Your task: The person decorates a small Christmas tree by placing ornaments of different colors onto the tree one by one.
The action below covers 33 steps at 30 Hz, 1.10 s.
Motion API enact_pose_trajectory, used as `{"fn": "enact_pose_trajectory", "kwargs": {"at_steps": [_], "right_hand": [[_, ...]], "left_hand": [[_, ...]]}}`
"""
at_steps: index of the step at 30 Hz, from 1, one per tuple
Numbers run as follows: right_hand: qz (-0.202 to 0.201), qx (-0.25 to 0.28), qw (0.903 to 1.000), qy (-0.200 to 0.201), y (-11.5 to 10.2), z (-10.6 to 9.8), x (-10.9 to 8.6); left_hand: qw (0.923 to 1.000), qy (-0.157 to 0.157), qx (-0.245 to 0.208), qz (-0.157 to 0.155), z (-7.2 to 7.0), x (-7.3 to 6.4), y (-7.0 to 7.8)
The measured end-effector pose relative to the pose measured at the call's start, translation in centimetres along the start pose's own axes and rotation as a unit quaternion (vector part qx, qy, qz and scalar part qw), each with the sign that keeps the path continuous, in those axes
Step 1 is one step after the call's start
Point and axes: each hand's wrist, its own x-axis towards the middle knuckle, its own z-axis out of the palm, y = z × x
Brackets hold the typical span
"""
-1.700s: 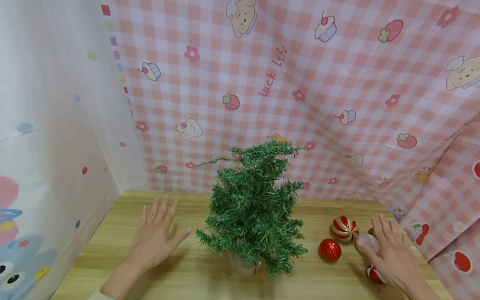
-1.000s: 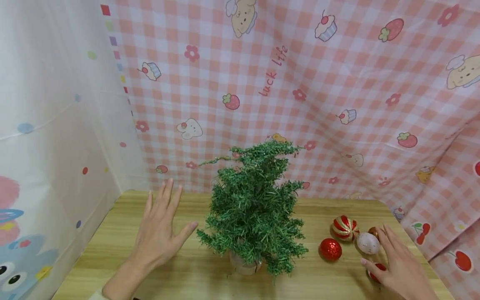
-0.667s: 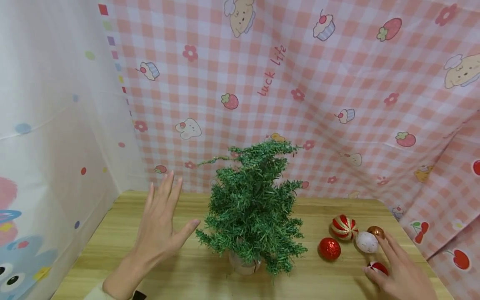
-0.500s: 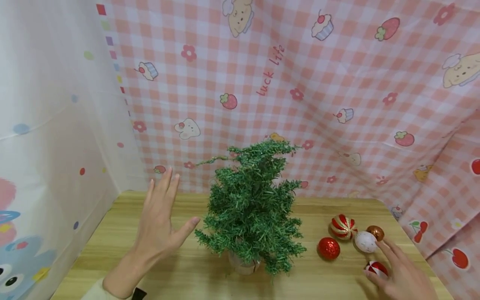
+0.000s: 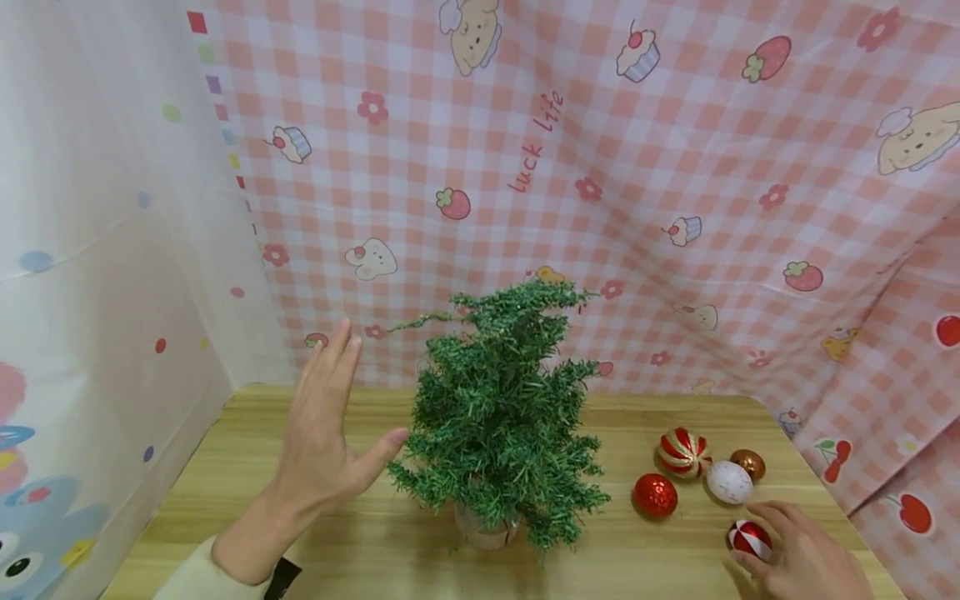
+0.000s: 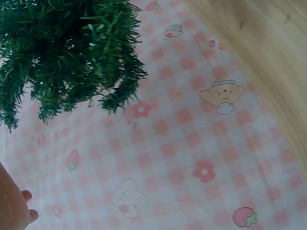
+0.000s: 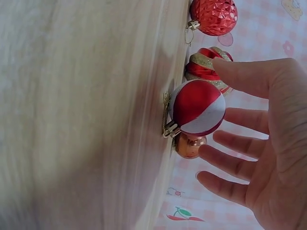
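Observation:
A small green artificial Christmas tree (image 5: 502, 408) stands in a pale pot at the middle of the table. My left hand (image 5: 322, 450) is raised beside it on the left, fingers extended, thumb pointing toward the lower branches and holding nothing. Over at the right, my right hand (image 5: 810, 554) is beside a red-and-white Christmas ball (image 7: 197, 108). In the right wrist view its thumb and fingers spread around that ball without closing on it; whether a fingertip touches is unclear. The ball lies on the table with its gold cap and hanging loop low.
Behind the red-and-white ball lie a red glitter ball (image 5: 655, 496), a red-and-gold striped ball (image 5: 684, 452), a white ball (image 5: 729, 482) and a copper ball (image 5: 748, 465). A pink checked curtain (image 5: 480, 167) hangs behind the wooden table (image 5: 615, 558).
My right hand has drawn back from over the white ball toward the near red-and-white ball, uncovering the copper one. My left hand has risen and moved slightly toward the tree.

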Motion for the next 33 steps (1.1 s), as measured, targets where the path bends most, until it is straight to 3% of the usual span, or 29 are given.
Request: {"fn": "enact_pose_trajectory", "kwargs": {"at_steps": [7,12,19,23,29,33], "right_hand": [[0.001,-0.004,1.0000,-0.002,0.2,0.3,-0.1],[0.001,-0.008,1.0000,0.000,0.2,0.6,-0.1],[0.041,-0.009,0.9979,-0.050,0.0,0.4,0.4],[0.030,-0.008,0.9991,-0.029,0.0,0.6,0.3],[0.039,0.010,0.9984,-0.039,0.2,0.7,0.1],[0.027,0.012,0.9993,-0.023,-0.1,0.5,0.1]], "left_hand": [[0.9964,0.040,-0.043,0.061,0.7,2.1,0.9],[0.9926,0.061,-0.061,0.085,1.2,3.5,1.6],[0.9896,0.072,-0.058,0.109,1.8,5.2,2.2],[0.9889,0.069,-0.053,0.121,1.9,6.1,2.5],[0.9901,0.049,-0.026,0.129,2.0,7.3,2.7],[0.9900,0.034,-0.020,0.136,2.3,7.7,2.7]]}}
